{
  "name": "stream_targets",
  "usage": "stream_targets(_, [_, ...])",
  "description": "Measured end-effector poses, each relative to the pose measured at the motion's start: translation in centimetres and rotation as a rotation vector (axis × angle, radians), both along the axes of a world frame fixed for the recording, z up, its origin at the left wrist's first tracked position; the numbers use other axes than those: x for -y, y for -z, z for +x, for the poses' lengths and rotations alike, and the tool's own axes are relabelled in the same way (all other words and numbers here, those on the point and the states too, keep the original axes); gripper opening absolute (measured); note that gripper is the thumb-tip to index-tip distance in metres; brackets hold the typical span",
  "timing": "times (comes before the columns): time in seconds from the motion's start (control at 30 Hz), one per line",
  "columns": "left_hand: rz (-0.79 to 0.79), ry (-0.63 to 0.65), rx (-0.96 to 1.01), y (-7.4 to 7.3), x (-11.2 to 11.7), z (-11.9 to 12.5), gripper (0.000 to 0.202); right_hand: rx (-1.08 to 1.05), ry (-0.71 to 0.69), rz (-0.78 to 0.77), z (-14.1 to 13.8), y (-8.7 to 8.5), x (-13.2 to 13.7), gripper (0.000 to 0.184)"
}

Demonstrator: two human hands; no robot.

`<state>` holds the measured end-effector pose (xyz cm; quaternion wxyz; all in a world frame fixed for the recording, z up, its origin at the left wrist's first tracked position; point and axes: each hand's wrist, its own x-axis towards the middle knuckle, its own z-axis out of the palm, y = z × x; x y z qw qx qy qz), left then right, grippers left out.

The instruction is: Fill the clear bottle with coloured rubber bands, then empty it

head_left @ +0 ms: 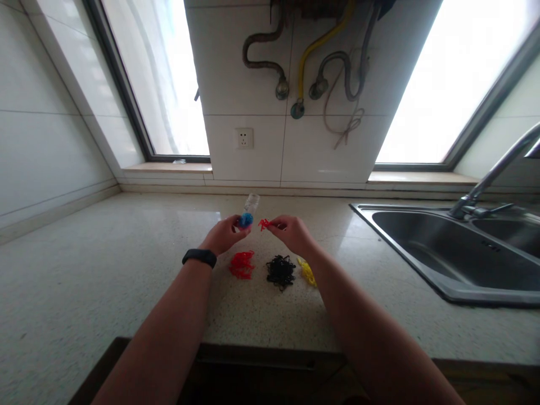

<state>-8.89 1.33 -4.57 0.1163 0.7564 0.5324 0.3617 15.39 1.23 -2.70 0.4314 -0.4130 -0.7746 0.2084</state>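
Observation:
My left hand (223, 235), with a black band on its wrist, is closed round a small clear bottle (251, 203) whose near end shows blue (246, 220). My right hand (291, 233) pinches a small red band (264, 224) just right of the bottle's blue end. Below the hands, three small piles lie on the speckled counter (126, 270): a red pile (242, 264), a black pile (280, 270) and a yellow pile (307, 271), partly hidden by my right forearm.
A steel sink (455, 253) with a tap (493, 180) lies at the right. A tiled wall with a socket (244, 138) and hoses stands behind, between two bright windows. The counter's front edge runs near my elbows.

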Motion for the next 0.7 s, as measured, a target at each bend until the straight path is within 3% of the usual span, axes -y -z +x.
stream_targets(0.17, [-0.022,0.046,-0.068,0.4,-0.3,-0.3,0.041,-0.160,0.107,-0.033,1.5,-0.8,-0.8,0.032])
stream_targets(0.37, [-0.043,0.068,-0.165,1.0,-0.6,-0.3,0.044,-0.282,0.117,-0.064,2.2,-1.2,-1.1,0.030])
stream_targets(0.7, [-0.050,0.091,-0.262,0.1,0.2,0.9,0.040,-0.113,0.128,0.094,2.1,-0.7,-1.0,0.023])
